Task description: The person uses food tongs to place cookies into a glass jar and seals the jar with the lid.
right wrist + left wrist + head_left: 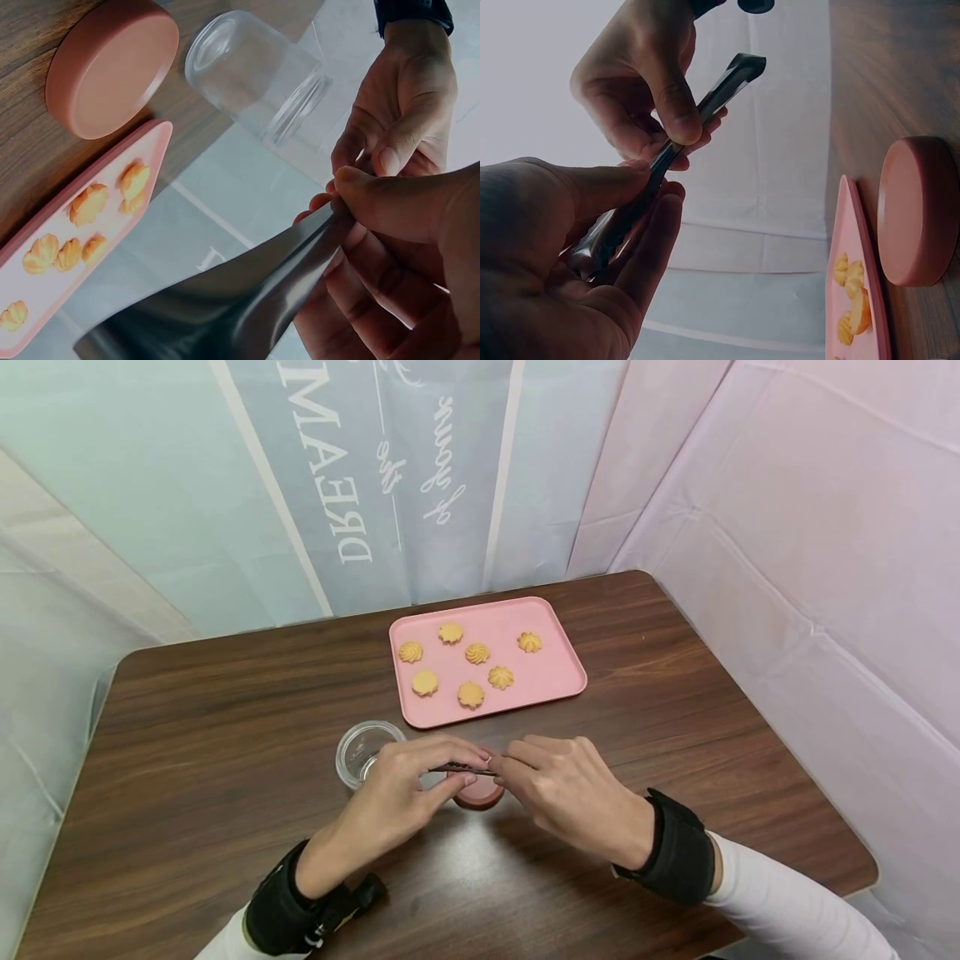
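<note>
Wooden table (225,710), draped backdrop: left hand (405,785), right hand (562,785) pinching metal tongs (463,768) at opposite ends, fingers clamped, steadying over lid (480,793), beside jar (360,752).

A pink tray (558,647) sits at the centre of the frame on the brown wooden table (225,710), bearing six yellow swirl cookies (477,653). Behind, upper left, hangs a pale banner with white lettering (337,468).

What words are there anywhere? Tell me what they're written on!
"DREAM", in white capitals, runs sideways on the pale blue backdrop sheet behind the dark wooden table.
"the" and "of your", in white script, stand on the same sheet.
More script at its top edge is cut off and unreadable.
</note>
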The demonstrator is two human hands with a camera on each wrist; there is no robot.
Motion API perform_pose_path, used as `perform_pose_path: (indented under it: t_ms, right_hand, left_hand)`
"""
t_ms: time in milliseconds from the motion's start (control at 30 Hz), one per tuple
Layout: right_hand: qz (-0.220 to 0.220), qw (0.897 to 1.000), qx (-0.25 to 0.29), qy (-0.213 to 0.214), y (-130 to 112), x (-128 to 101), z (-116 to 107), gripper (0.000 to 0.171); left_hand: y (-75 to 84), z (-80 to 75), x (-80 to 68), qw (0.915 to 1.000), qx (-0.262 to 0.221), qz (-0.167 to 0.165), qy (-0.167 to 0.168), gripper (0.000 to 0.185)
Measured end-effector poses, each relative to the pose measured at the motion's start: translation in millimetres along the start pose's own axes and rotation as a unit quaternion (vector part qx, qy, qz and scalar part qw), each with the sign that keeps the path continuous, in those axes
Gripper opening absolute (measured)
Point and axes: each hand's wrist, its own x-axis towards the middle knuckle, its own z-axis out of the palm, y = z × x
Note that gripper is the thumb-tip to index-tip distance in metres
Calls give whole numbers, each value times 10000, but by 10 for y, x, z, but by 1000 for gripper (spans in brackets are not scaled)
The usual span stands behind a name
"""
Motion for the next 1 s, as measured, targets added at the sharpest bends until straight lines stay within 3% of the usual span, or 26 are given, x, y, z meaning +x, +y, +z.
perform_pose_path:
  t_ms: [800,867,1000]
  right_hand:
    - [346,9990,234,-163,8,5,44,18]
    - [530,9980,242,-255,23,10,39,30]
    - [1001,9937,281,-425,83,4,40,78]
  left_hand:
    - [-40,3,0,9989,394,12,264,24]
    - [-42,-16,-3,9985,470,25,294,23]
    - [-35,-83,-4,9977,538,29,410,22]
